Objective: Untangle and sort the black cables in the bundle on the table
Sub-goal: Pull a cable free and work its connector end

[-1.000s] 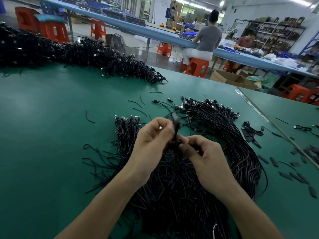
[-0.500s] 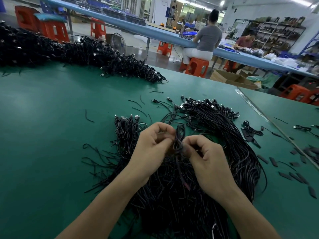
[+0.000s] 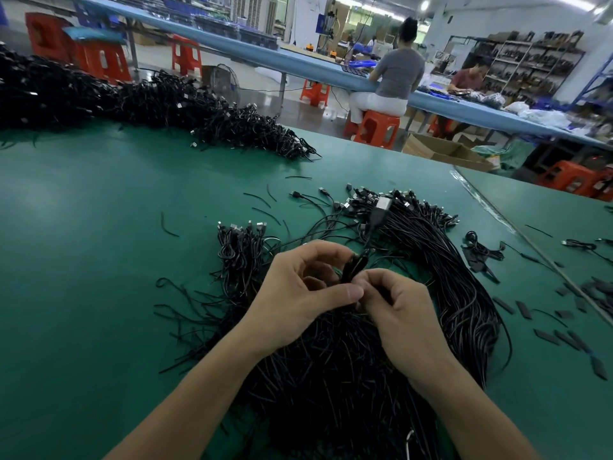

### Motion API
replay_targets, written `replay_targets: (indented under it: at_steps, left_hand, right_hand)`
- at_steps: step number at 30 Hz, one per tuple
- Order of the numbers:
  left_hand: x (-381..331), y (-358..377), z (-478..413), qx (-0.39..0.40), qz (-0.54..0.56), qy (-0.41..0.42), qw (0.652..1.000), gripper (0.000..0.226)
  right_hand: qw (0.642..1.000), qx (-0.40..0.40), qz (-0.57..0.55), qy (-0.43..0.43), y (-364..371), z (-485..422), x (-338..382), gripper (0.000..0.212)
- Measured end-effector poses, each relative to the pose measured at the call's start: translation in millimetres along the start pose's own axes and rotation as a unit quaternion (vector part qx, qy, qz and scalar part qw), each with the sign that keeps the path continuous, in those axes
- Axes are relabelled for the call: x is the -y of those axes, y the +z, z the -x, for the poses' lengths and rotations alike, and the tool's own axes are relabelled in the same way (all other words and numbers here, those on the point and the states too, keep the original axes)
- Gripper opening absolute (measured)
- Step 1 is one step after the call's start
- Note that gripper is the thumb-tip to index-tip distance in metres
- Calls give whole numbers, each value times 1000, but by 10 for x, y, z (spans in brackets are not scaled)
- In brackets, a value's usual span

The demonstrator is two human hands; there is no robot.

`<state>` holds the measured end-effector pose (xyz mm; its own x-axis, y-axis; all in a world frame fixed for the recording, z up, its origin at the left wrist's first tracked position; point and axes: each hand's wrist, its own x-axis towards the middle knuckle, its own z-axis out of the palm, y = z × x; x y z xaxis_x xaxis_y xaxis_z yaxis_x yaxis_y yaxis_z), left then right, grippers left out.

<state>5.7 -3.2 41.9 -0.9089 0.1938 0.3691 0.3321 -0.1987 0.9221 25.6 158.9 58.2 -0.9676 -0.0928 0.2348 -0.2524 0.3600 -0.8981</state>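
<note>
Step in hand: by my reading, freeing one cable from the tangle, with most of the heap not yet sorted.
Left hand point(image 3: 295, 300): fingers curled, thumb and fingertips pinching the folded part of a single cable point(image 3: 371, 229).
Right hand point(image 3: 401, 317): also curled, pinching the same cable just beside the left thumb; the two hands touch at the fingertips.
Single cable: it rises from the pinch up and away from the person, and its blurred metal plug point(image 3: 383, 204) hangs in the air over the far cables.
Bundle point(image 3: 331, 376): a dense black mass on the green table point(image 3: 83, 234), lying directly under both wrists and forearms.
Laid-out cables point(image 3: 464, 293): a smoother sheaf curving along the right of the bundle, plugs gathered at its far end.
Small group point(image 3: 238, 250): a few looped cables to the left, plugs pointing away.
Far pile point(image 3: 132, 97): a long heap of cables along the table's back edge, well apart.
Next move: likely to draw the pinched cable clear along its length, then lay it with the sheaf, plugs aligned.
Care needed: a slow pull, since neighbouring strands may snag and lift with it.
</note>
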Motion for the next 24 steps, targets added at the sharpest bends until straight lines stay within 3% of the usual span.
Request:
replay_targets:
  at_steps: [3,6,11,13,16,18,21,24]
  left_hand:
    - [64,-10,-13,35,-24,40,998,25]
    - [102,-79,-35,53,-116,91,988,25]
    - [165,-120,-36,61,-228,163,958,22]
    - [204,-113,-19,49,-248,132,959,26]
    - [248,-114,-36,-12,-281,62,958,32]
    - [270,-180,-138,-96,-276,15,956,42]
    - [272,-368,-358,-198,-307,-18,931,49]
    - [341,-572,-535,-230,-406,-34,884,42]
  right_hand:
    - [998,-5,-58,31,-4,11,-34,20]
    - [990,-1,-119,80,21,43,-96,21]
    - [920,55,-327,209,89,32,-194,15]
    - [918,70,-325,217,56,-2,-233,16]
    - [975,20,-117,190,-106,-100,-387,27]
    - [977,-36,105,179,-298,-185,-584,23]
    - [902,-7,366,229,-511,-242,-896,22]
    - [831,30,485,271,-458,-256,-1024,15]
